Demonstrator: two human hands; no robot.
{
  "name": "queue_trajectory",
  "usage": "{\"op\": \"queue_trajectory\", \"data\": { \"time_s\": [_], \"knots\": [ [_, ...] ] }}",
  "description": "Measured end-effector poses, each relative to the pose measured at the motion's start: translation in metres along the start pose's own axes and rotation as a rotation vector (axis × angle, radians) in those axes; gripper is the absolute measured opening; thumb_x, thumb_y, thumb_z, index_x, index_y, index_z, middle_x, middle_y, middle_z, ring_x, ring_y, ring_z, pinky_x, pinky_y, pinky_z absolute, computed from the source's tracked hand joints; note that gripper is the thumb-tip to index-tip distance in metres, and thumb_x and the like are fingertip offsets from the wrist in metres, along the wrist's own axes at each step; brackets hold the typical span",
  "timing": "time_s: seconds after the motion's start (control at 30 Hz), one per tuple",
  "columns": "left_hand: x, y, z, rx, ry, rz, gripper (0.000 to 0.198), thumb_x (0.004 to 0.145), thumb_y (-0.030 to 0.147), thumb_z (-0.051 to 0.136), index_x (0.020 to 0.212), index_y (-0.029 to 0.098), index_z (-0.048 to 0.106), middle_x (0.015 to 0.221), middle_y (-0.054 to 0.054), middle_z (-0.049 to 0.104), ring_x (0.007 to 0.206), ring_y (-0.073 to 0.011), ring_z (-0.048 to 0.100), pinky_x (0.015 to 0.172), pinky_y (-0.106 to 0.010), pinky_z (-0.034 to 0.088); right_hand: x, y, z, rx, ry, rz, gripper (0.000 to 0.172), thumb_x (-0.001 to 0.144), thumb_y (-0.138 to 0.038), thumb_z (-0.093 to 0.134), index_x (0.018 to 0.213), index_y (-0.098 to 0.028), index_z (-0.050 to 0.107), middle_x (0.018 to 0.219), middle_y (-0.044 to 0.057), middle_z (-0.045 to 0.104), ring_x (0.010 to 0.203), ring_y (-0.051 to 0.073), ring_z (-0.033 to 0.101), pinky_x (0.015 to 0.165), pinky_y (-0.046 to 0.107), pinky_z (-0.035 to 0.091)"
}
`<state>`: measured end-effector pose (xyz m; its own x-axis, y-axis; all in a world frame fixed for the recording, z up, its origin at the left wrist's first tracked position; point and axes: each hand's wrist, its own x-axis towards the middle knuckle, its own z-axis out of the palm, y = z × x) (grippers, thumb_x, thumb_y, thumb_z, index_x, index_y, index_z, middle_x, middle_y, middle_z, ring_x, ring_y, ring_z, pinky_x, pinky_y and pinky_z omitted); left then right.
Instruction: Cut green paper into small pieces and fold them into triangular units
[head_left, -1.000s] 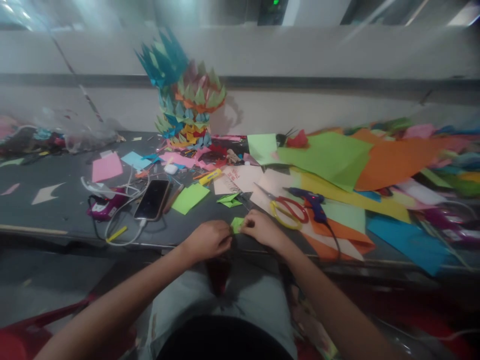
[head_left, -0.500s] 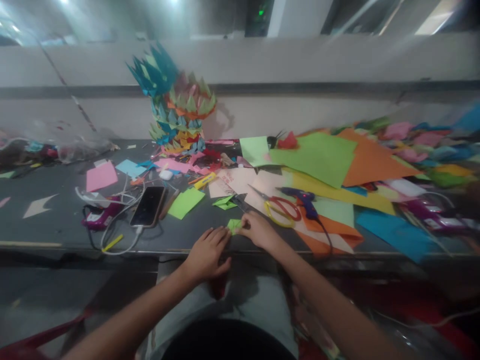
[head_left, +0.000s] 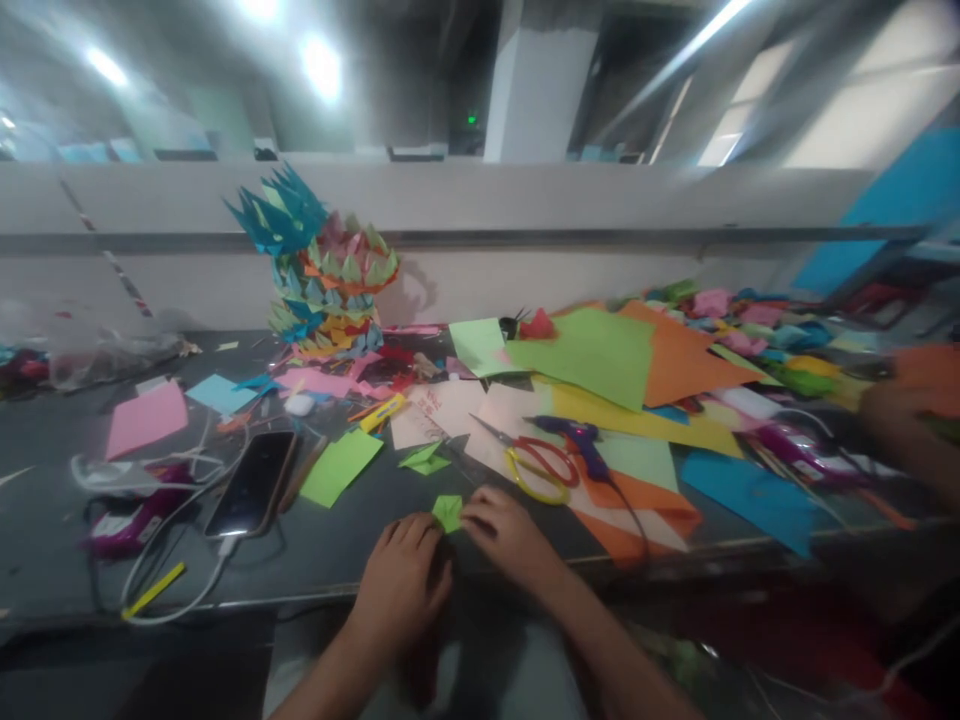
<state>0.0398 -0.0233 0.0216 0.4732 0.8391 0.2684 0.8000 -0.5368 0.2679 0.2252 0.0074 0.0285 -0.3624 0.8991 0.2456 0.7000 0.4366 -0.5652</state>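
Observation:
A small folded green paper lies near the table's front edge, between my two hands. My left hand bends over its left side, fingers close together and fingertips holding it down. From the other side, my right hand has its thumb and fingers pinched at the paper's right edge. Just behind is another folded green piece, and a flat green sheet rests to its left. Scissors with red and yellow handles and a dark blue glue gun lie beyond my right hand.
A phone on a white cable lies at left, beside a purple device. A layered paper-fold model stands at the back. Large coloured sheets cover the right side. A person's arm reaches in at far right.
The view has tilted up and shifted right, so the table sits lower in the picture. Another person's arm has come in at right. Both my hands stay at the folded green paper.

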Motion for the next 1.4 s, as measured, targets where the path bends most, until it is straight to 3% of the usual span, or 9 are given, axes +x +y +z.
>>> {"op": "queue_trajectory", "data": {
  "time_s": [0.1,0.3,0.73,0.87,1.07,1.2,1.3,1.4],
  "knots": [
    [0.010,0.001,0.008,0.036,0.050,0.019,0.021,0.083,0.018,0.046,0.101,0.016,0.057,0.126,-0.010,0.055,0.116,-0.0252,0.049,0.089,-0.040,0.043,-0.008,-0.002,0.006,-0.089,0.062,-0.087,0.015,0.085,-0.015,0.051,0.090,-0.019,0.064,0.091,0.005,0.059,0.091,0.018,0.053,0.083,0.031,0.045],
    [0.012,-0.002,0.019,0.116,0.096,0.068,0.040,0.086,0.021,0.043,0.125,0.012,0.045,0.124,-0.012,0.057,0.113,-0.0247,0.051,0.090,-0.041,0.040,-0.007,-0.001,0.007,-0.115,0.010,-0.125,0.015,0.085,-0.012,0.049,0.092,-0.019,0.061,0.102,0.005,0.061,0.097,0.017,0.052,0.089,0.032,0.044],
    [0.015,0.002,0.017,0.151,0.084,0.013,0.038,0.088,0.023,0.044,0.124,0.013,0.049,0.123,-0.010,0.057,0.110,-0.0233,0.052,0.088,-0.038,0.040,-0.006,-0.001,0.009,-0.170,-0.058,-0.148,0.017,0.087,-0.013,0.045,0.098,-0.017,0.058,0.108,0.007,0.061,0.104,0.018,0.051,0.093,0.036,0.043],
    [0.017,0.003,0.015,0.112,0.058,-0.011,0.039,0.088,0.026,0.044,0.126,0.015,0.048,0.123,-0.010,0.056,0.110,-0.0235,0.051,0.088,-0.039,0.040,-0.004,-0.001,0.007,-0.102,-0.032,-0.126,0.014,0.088,-0.017,0.047,0.096,-0.017,0.058,0.097,0.005,0.063,0.097,0.018,0.053,0.090,0.034,0.044],
    [0.028,0.007,0.004,0.086,0.002,-0.035,0.035,0.089,0.023,0.041,0.122,0.017,0.051,0.116,-0.011,0.058,0.105,-0.0246,0.052,0.083,-0.040,0.042,-0.004,-0.003,0.006,-0.116,0.047,-0.094,0.022,0.087,-0.015,0.045,0.102,-0.017,0.060,0.101,0.008,0.064,0.097,0.020,0.054,0.088,0.037,0.046],
    [0.039,-0.001,-0.003,0.066,-0.052,-0.020,0.028,0.090,0.021,0.040,0.111,0.020,0.059,0.107,-0.008,0.062,0.097,-0.0224,0.056,0.078,-0.037,0.044,-0.006,-0.002,0.008,-0.216,0.154,-0.066,0.023,0.087,-0.021,0.046,0.101,-0.016,0.064,0.104,0.012,0.063,0.098,0.023,0.055,0.087,0.040,0.048],
    [0.041,-0.012,0.000,0.015,-0.068,0.011,0.028,0.088,0.016,0.044,0.110,0.021,0.059,0.106,-0.007,0.061,0.095,-0.0223,0.057,0.077,-0.037,0.045,-0.005,-0.003,0.008,-0.285,0.132,-0.083,0.023,0.087,-0.023,0.047,0.099,-0.016,0.066,0.102,0.012,0.063,0.096,0.023,0.056,0.084,0.040,0.049],
    [0.038,-0.020,0.007,-0.106,-0.003,-0.018,0.033,0.086,0.014,0.047,0.119,0.019,0.052,0.111,-0.008,0.060,0.099,-0.0218,0.056,0.081,-0.037,0.045,-0.003,-0.004,0.008,-0.362,0.098,-0.080,0.025,0.087,-0.027,0.048,0.103,-0.017,0.065,0.102,0.013,0.063,0.095,0.025,0.056,0.081,0.041,0.049]
  ]
}}
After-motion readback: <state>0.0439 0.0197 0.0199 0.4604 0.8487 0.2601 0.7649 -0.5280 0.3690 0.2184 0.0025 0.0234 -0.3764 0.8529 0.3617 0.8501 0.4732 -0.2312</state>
